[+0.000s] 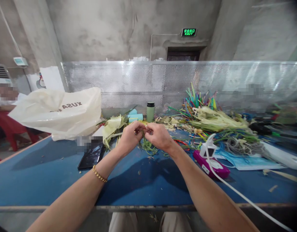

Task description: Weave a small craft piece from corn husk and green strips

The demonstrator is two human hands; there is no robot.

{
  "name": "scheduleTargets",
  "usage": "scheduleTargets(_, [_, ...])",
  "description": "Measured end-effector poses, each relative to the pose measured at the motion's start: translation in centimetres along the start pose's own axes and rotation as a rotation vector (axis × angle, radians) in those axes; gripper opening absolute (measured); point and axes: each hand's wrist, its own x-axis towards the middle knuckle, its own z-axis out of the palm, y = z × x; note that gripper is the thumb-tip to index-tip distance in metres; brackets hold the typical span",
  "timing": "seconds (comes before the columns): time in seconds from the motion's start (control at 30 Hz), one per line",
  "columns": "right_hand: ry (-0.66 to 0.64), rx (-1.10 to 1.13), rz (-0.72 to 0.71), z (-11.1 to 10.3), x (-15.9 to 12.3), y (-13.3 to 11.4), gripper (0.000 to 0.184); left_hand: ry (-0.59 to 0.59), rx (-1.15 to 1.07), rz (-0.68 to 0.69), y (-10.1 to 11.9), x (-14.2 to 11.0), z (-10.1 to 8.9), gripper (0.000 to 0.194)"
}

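My left hand (pixel 129 138) and my right hand (pixel 160 136) meet above the blue table (pixel 129 188), fingertips pinched close together. Whatever they hold between them is too small and too hidden to name. Just below and behind the fingers lies a tangle of green cord (pixel 149 148). Pale yellow-green husk-like leaves (pixel 112 125) lie beside my left hand. Farther back, a green bottle with a black lid (pixel 150 111) stands upright behind my right hand. A beaded gold bracelet (pixel 99 174) circles my left wrist.
A dark phone or tablet (pixel 91 156) and a large white bag (pixel 59 112) lie left. To the right are a purple power socket (pixel 211 164), a white cable (pixel 232 190), a blue mask (pixel 252 162) and piled husks (pixel 211 119). Perforated metal panels (pixel 119 80) stand behind. A person sits far left.
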Motion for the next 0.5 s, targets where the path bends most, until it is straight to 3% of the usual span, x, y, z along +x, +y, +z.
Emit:
scheduleTargets(0.27, [0.037, 0.239, 0.02, -0.97, 0.22, -0.11, 0.016, 0.037, 0.008, 0.051, 0.19, 0.0, -0.17, 0.021])
scheduleTargets(0.5, [-0.056, 0.399, 0.029, -0.94, 0.1, -0.03, 0.018, 0.048, 0.022, 0.134, 0.51, 0.05, -0.34, 0.021])
